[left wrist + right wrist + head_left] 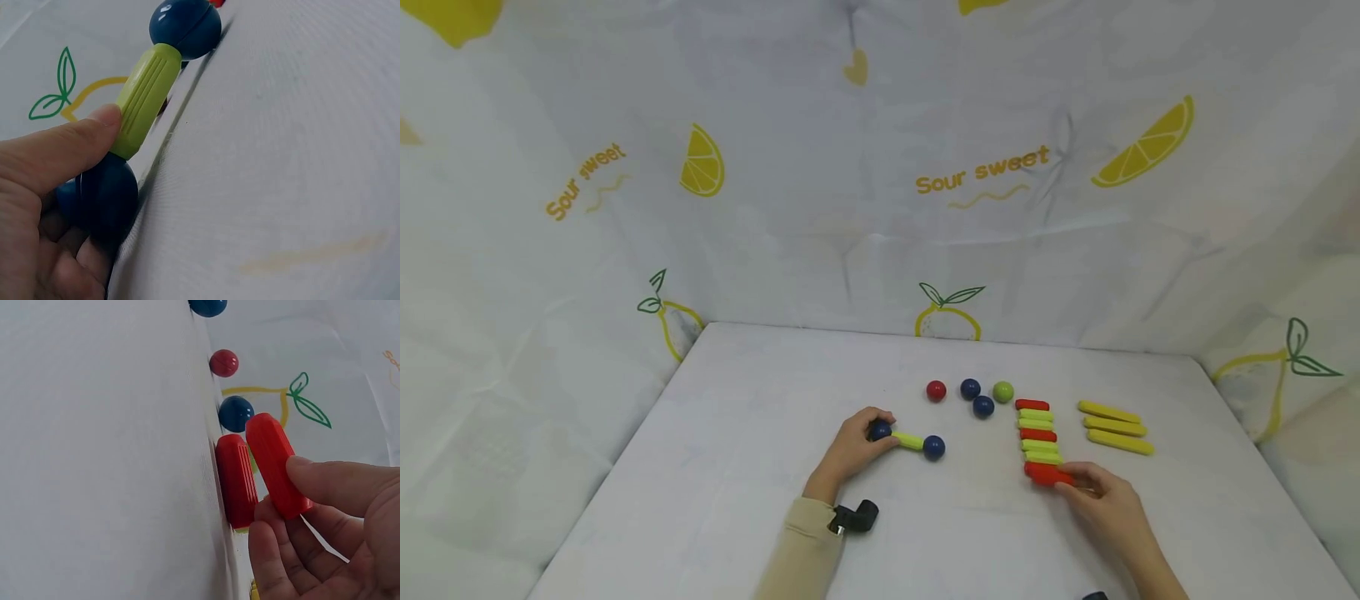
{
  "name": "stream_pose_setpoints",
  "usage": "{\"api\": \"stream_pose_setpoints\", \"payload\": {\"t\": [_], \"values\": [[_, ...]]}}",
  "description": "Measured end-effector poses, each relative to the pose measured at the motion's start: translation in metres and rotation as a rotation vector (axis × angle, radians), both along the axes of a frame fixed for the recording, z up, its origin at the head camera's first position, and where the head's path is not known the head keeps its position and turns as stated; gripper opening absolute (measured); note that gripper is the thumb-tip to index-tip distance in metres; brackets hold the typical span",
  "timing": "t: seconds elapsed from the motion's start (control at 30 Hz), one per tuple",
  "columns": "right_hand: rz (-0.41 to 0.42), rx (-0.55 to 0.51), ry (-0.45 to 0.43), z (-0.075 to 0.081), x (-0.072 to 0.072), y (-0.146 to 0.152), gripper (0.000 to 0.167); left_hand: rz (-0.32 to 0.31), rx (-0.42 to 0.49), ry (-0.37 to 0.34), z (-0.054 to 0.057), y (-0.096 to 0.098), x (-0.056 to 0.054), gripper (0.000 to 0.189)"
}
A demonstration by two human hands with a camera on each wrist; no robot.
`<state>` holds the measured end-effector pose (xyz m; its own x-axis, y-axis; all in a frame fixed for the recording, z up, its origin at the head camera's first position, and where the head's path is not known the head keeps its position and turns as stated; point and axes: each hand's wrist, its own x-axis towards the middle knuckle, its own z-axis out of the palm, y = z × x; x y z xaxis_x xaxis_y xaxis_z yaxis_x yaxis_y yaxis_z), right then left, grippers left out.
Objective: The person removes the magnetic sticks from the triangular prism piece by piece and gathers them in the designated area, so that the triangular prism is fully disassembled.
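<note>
My left hand (852, 447) grips one end of a joined piece: a light green rod (146, 100) between two blue balls. In the left wrist view, the thumb presses where the rod meets the near ball (107, 199); the far ball (185, 28) sticks out beyond the fingers. My right hand (1107, 500) pinches a short red rod (275, 464) between thumb and fingers, tilted and apparently off the table. Close beside it, another red rod (235, 481) lies at the near end of a column of red and light green rods (1039, 446).
Behind the hands sit a red ball (936, 391), two loose blue balls (983, 407) and a green ball (1003, 392). Three longer yellow rods (1114, 427) lie right of the column. A white cloth printed with lemons (880, 275) hangs along the table's back edge.
</note>
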<state>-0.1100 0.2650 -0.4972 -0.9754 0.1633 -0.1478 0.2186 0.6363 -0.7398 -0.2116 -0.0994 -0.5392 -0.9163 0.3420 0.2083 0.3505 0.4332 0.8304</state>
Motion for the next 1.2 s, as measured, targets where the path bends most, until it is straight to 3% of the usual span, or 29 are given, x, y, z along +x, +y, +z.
{"api": "stream_pose_setpoints", "payload": {"t": [0.37, 0.8, 1.0, 1.2], "values": [[0.011, 0.047, 0.020, -0.0073, -0.0006, -0.0026, 0.037, -0.010, -0.019, 0.000, 0.0005, -0.0003, 0.0004, 0.030], [0.032, 0.157, 0.055, -0.0100, -0.0029, -0.0028, 0.043, -0.017, -0.027, 0.015, 0.0006, -0.0013, -0.0012, 0.030], [0.012, 0.144, 0.038, -0.0097, -0.0027, -0.0035, 0.049, -0.021, -0.029, 0.001, 0.0012, -0.0011, -0.0003, 0.030], [-0.039, 0.145, 0.090, -0.0095, 0.0007, -0.0055, 0.050, -0.023, -0.021, -0.015, 0.0024, -0.0003, 0.0005, 0.030]]}}
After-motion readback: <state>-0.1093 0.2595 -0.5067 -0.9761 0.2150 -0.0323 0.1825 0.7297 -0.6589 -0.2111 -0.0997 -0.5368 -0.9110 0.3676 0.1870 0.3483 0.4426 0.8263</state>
